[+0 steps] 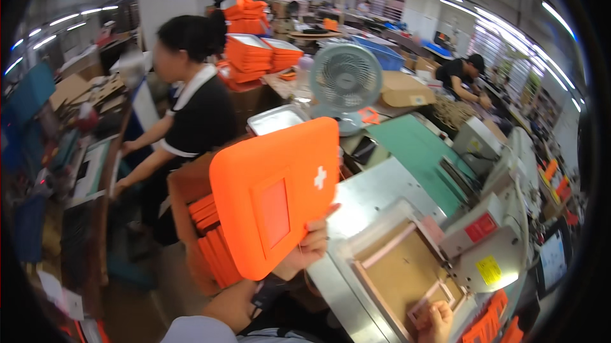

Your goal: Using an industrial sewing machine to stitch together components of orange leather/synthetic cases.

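My left hand (312, 244) grips the edge of a bright orange moulded case panel (299, 171), holding it tilted up in front of me. The panel has rounded corners, a raised rectangular window and a small white cross. Over the near corner of a wooden frame jig (398, 263) on the machine bed, my right hand (438, 321) is closed with curled fingers. It is right beside the small inner frame (429, 298) of that jig; whatever it pinches is hidden. Behind the panel stands a cardboard box (181, 193) with several orange pieces (219, 257) stacked inside.
Right of the jig stands a sewing-type or press machine head (487, 241) with a screen (554, 254). Beyond the metal bed (382, 196) are a green mat (414, 152), a phone (364, 150) and a fan (345, 79). A person (197, 101) works close on my left.
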Tool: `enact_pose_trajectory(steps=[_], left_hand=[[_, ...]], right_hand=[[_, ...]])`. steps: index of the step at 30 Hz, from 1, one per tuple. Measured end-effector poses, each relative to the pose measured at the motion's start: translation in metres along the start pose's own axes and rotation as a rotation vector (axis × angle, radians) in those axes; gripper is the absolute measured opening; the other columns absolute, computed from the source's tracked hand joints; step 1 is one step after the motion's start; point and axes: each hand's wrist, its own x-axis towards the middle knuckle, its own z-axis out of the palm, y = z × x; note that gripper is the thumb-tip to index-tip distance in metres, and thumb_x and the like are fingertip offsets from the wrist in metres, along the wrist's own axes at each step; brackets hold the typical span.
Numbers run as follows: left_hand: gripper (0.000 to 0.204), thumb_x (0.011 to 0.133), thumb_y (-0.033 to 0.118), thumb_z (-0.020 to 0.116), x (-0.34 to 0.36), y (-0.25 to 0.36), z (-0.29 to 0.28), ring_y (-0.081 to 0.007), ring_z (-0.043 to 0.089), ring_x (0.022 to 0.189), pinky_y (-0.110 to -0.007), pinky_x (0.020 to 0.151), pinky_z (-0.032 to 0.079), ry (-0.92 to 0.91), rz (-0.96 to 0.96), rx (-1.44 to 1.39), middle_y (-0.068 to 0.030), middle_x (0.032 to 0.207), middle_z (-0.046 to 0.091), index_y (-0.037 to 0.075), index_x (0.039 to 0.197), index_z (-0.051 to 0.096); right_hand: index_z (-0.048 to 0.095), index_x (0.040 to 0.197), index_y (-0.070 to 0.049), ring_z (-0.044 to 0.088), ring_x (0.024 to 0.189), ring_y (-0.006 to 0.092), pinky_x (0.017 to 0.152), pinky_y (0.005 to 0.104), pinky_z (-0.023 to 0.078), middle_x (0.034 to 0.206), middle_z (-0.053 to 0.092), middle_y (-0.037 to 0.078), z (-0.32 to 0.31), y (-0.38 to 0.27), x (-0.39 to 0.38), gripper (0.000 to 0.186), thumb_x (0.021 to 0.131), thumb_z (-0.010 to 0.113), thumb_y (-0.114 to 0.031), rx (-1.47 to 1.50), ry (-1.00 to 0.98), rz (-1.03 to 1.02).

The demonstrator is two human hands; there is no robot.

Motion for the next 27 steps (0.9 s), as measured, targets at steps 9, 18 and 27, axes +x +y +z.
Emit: enact_pose_trajectory(steps=[9,18,27], left_hand=[[0.060,0.107,0.022,0.032,-0.006,0.010,-0.007,-0.0139,0.044,0.038,-0.023,0.039,0.036,-0.080,-0.148,-0.279,-0.0081,0.055,0.054,-0.005,0.153,0.004],[0.060,0.107,0.021,0.030,-0.004,0.007,0.001,-0.0141,0.043,0.037,-0.023,0.038,0.037,-0.131,-0.158,-0.203,-0.0084,0.053,0.052,-0.003,0.154,0.000],[0.058,0.107,0.020,0.033,-0.008,0.007,-0.001,-0.0131,0.043,0.037,-0.023,0.038,0.036,-0.099,-0.156,-0.207,-0.0074,0.053,0.053,-0.003,0.154,0.008]], right_hand=[[0.047,0.082,-0.011,0.038,0.074,0.0110,0.073,0.0262,0.035,0.080,0.042,-0.002,0.038,-0.016,-0.004,0.020,0.100,0.054,-0.014,0.029,0.142,0.047],[0.054,0.100,-0.010,0.048,0.085,0.0129,0.083,0.0293,0.043,0.093,0.052,0.001,0.033,-0.011,-0.008,0.010,0.099,0.058,-0.019,-0.020,0.150,-0.023],[0.057,0.102,-0.011,0.051,0.083,0.0110,0.084,0.0289,0.046,0.087,0.052,-0.001,0.018,-0.004,-0.003,0.010,0.100,0.058,-0.021,0.014,0.143,0.073]])
